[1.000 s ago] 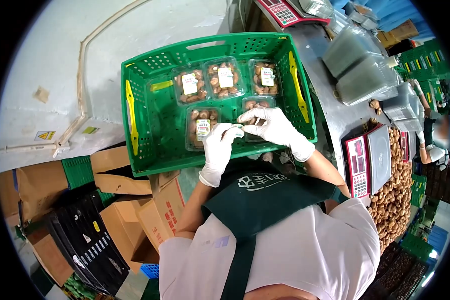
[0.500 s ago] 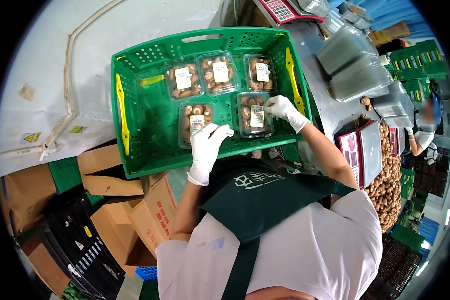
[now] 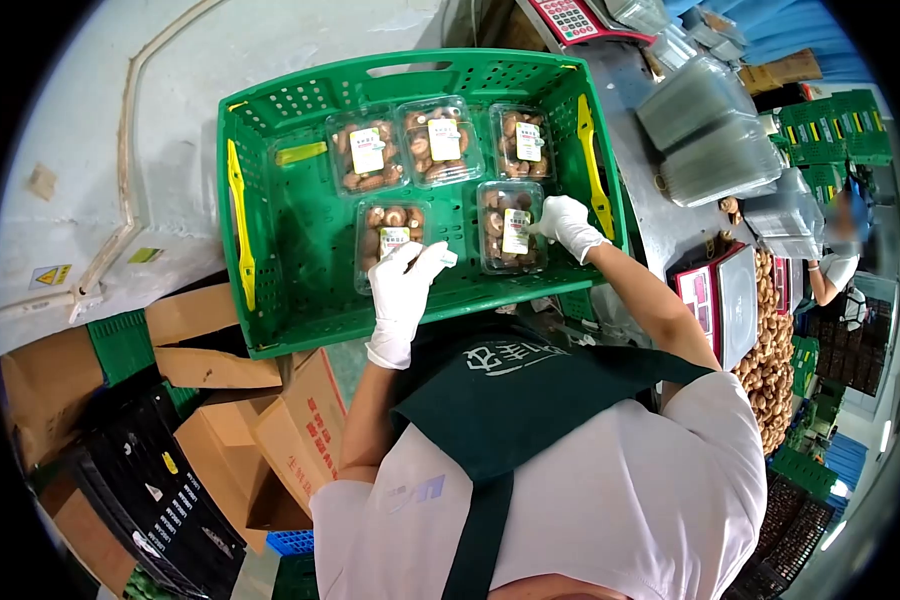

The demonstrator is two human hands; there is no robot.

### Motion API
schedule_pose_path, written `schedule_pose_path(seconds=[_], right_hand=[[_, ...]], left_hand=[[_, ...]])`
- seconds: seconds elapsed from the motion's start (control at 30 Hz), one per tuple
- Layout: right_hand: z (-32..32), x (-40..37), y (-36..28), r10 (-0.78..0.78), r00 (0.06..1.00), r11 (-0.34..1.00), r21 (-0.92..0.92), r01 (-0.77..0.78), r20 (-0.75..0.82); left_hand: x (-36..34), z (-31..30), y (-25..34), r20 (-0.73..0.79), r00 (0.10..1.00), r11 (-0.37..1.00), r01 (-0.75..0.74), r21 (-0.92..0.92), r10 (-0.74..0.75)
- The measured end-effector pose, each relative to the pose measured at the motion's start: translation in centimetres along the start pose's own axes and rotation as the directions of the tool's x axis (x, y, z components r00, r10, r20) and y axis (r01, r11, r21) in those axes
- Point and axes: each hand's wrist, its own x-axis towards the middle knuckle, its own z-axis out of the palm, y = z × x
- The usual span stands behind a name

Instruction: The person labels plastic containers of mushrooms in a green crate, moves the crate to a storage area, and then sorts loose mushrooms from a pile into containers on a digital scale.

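My gloved left hand (image 3: 406, 305) is over the front edge of a clear plastic box of mushrooms (image 3: 374, 232) in the green crate (image 3: 305, 215). A small white-and-green sticker (image 3: 449, 260) shows at its fingertips; how it is held is partly hidden. With fingers curled together, my gloved right hand (image 3: 570, 228) touches the right side of another mushroom box (image 3: 496, 202) by its label (image 3: 515, 231). Whether anything is between those fingers I cannot make out. Behind stand three more labelled boxes: a left one (image 3: 351, 172), a middle one (image 3: 421, 142) and a right one (image 3: 509, 123).
Stacked clear trays (image 3: 705, 125) and a red scale (image 3: 722, 305) are on the metal table to the right, beside heaped mushrooms (image 3: 767, 370). Cardboard boxes (image 3: 300, 420) and a black crate (image 3: 155, 490) stand lower left. Another person (image 3: 838, 265) is at far right.
My right hand has drawn back slightly toward me along the box's right side, its fingers more curled. My left hand stays by its box, the sticker at its fingertips. The view has shifted slightly.
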Motion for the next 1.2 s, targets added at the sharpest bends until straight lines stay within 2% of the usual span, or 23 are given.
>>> schedule_pose_path(seconds=[0.07,0.13,0.17,0.2,0.23,0.27,0.37,0.4,0.47,0.5,0.57,0.6,0.67,0.7,0.77,0.8,0.87,0.93,1.07,1.1,1.13,1.17,1.2], right_hand=[[-0.3,-0.3,0.2,-0.028,0.998,0.999,-0.017,0.027,-0.053],[-1.3,-1.7,-0.2,-0.183,0.973,0.933,0.288,0.217,-0.139],[-1.1,-2.6,-0.5,-0.278,0.924,0.809,0.455,0.373,-0.263],[-3.4,-5.5,-1.9,-0.375,0.906,0.627,0.666,0.405,-0.197],[-3.2,-6.6,-2.7,-0.480,0.834,0.371,0.798,0.475,-0.273],[-4.1,-8.7,-3.6,-0.574,0.756,0.217,0.832,0.511,-0.315],[-4.3,-10.8,-4.9,-0.634,0.721,0.346,0.731,0.588,-0.280],[-4.1,-11.1,-5.1,-0.629,0.684,0.316,0.682,0.660,-0.371],[-3.8,-11.0,-5.0,-0.624,0.723,0.264,0.791,0.552,-0.297],[-3.9,-10.9,-5.0,-0.627,0.720,0.262,0.790,0.554,-0.298],[-4.0,-10.8,-4.8,-0.638,0.713,0.258,0.791,0.554,-0.291],[-4.1,-10.9,-4.9,-0.641,0.711,0.257,0.791,0.555,-0.290],[-4.0,-11.2,-5.2,-0.589,0.753,0.253,0.817,0.518,-0.295],[-3.7,-11.1,-5.4,-0.595,0.749,0.252,0.816,0.520,-0.293],[-2.7,-10.5,-6.0,-0.534,0.637,0.383,0.513,0.769,-0.556],[-2.6,-10.4,-6.3,-0.540,0.633,0.378,0.511,0.772,-0.556],[-2.6,-10.4,-6.9,-0.527,0.626,0.381,0.500,0.778,-0.574],[-3.0,-10.6,-7.6,-0.553,0.612,0.395,0.469,0.790,-0.565],[-3.6,-10.5,-9.4,-0.562,0.624,0.400,0.482,0.779,-0.543],[-4.0,-10.6,-10.0,-0.530,0.655,0.373,0.545,0.751,-0.539],[-3.8,-9.7,-10.5,-0.506,0.683,0.435,0.528,0.730,-0.527],[-4.4,-8.9,-10.9,-0.510,0.761,0.503,0.579,0.641,-0.400],[-5.0,-8.1,-11.3,-0.501,0.824,0.572,0.613,0.545,-0.264]], left_hand=[[0.1,0.3,-0.4,-0.009,1.000,0.999,-0.016,0.032,0.017],[0.0,0.5,-0.7,-0.025,0.999,0.997,-0.026,0.068,0.028],[0.0,0.9,-0.8,-0.020,0.999,0.996,-0.031,0.083,0.033],[0.0,1.3,-0.8,-0.014,0.999,0.994,-0.036,0.099,0.038],[0.0,1.9,-0.8,-0.014,0.998,0.998,-0.061,0.011,0.061],[0.0,2.1,-1.0,-0.014,0.998,0.998,-0.060,0.016,0.061],[-0.2,2.6,-1.1,0.024,0.993,0.988,-0.120,0.098,0.118],[-0.2,2.6,-0.6,0.026,0.992,0.987,-0.122,0.101,0.120],[-0.3,2.7,-0.1,0.003,0.993,0.983,-0.120,0.138,0.121],[-0.3,2.9,-0.1,0.000,0.993,0.983,-0.120,0.140,0.121],[-0.3,3.4,-0.2,-0.080,0.958,0.960,-0.278,-0.032,0.275],[-0.5,3.1,-0.2,-0.083,0.958,0.960,-0.278,-0.030,0.275],[-0.9,2.3,-0.2,0.014,0.968,0.965,-0.252,0.078,0.252],[-0.9,2.5,-0.6,-0.033,0.961,0.956,-0.269,0.117,0.274],[-0.9,2.6,-1.3,-0.078,0.966,0.967,-0.240,0.091,0.247],[-0.9,2.5,-1.4,-0.114,0.969,0.975,-0.214,0.058,0.220],[-0.8,2.1,-1.4,-0.158,0.950,0.963,-0.260,0.076,0.269],[-0.8,1.3,-1.7,-0.144,0.971,0.980,-0.178,0.086,0.189],[-1.0,-0.1,-1.9,-0.202,0.966,0.987,-0.162,0.008,0.160],[-1.2,-0.8,-1.2,-0.215,0.977,0.992,-0.016,-0.124,-0.011],[-1.4,-1.4,-0.9,-0.204,0.962,0.959,0.126,-0.255,-0.181],[-1.6,-2.4,-1.5,-0.265,0.962,0.988,0.021,-0.151,-0.061],[-1.8,-3.6,-2.1,-0.294,0.945,0.979,0.090,-0.181,-0.142]])
